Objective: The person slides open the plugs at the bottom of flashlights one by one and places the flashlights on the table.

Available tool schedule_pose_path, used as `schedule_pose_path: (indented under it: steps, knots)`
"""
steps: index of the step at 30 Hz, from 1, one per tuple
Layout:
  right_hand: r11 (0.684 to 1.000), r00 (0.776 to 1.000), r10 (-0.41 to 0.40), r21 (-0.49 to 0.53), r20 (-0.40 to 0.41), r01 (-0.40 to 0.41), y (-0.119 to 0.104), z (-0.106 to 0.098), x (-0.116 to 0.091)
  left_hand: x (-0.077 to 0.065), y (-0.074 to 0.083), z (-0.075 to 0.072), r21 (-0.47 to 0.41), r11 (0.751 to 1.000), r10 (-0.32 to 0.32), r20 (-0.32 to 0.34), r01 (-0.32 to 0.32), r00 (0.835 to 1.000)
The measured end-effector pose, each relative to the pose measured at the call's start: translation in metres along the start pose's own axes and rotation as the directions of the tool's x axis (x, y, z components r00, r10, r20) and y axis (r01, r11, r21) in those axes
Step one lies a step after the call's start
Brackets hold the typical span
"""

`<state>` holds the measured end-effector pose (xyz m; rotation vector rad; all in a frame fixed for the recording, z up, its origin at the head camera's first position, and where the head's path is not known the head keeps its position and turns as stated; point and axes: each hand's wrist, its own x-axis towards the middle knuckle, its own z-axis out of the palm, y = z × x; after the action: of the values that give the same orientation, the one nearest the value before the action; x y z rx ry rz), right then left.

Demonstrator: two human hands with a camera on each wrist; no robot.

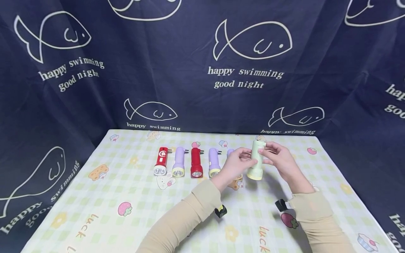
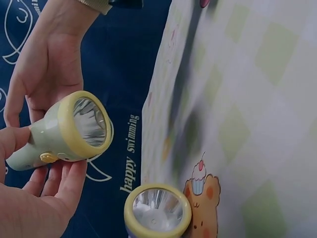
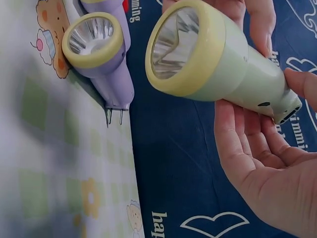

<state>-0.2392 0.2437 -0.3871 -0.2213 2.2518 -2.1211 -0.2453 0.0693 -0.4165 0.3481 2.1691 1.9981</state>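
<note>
A pale green flashlight [image 1: 257,160] with a yellow rim is held above the table, its lens end lower in the head view. My left hand [image 1: 235,163] pinches it from the left, thumb and fingers on the barrel near the yellow switch [image 2: 48,157]. From the other side my right hand [image 1: 280,160] grips it toward the tail end, with the thumb near the tail [image 3: 292,110] and fingers along the barrel. Just left of it, a purple flashlight [image 3: 106,69] lies on the table with prongs out, partly hidden by my left hand in the head view.
In a row to the left lie a red-and-white flashlight [image 1: 161,160], a purple one [image 1: 179,158], a red one [image 1: 196,161] and another purple one [image 1: 213,160], several with prongs out. A checked cloth [image 1: 104,196] covers the table; a dark blue fish-print curtain [image 1: 196,63] hangs behind.
</note>
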Motion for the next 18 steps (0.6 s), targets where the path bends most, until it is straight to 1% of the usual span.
schedule_pose_path:
  steps: [3, 7, 11, 15, 18]
  knots:
    - [1.000, 1.000, -0.002, -0.026, -0.010, 0.002, -0.001, 0.003, -0.001, 0.000, 0.001, -0.004, 0.018, 0.999, 0.032, 0.000, -0.032, 0.999]
    - [0.998, 1.000, -0.003, -0.057, -0.012, 0.003, -0.002, 0.006, -0.002, -0.001, 0.003, -0.008, 0.032, 0.998, 0.046, 0.007, -0.046, 0.999]
    - [0.999, 1.000, -0.006, -0.048, -0.004, 0.006, -0.002, 0.009, -0.002, -0.004, 0.003, -0.012, 0.045, 0.997, 0.059, 0.003, -0.059, 0.998]
    - [0.999, 1.000, -0.013, -0.050, 0.006, 0.013, -0.003, 0.012, -0.003, -0.007, 0.003, -0.015, 0.049, 0.995, 0.087, -0.001, -0.087, 0.996]
    - [0.997, 0.999, -0.029, -0.075, 0.016, 0.030, -0.006, 0.014, -0.005, -0.010, 0.003, -0.018, 0.040, 0.993, 0.113, -0.008, -0.113, 0.994]
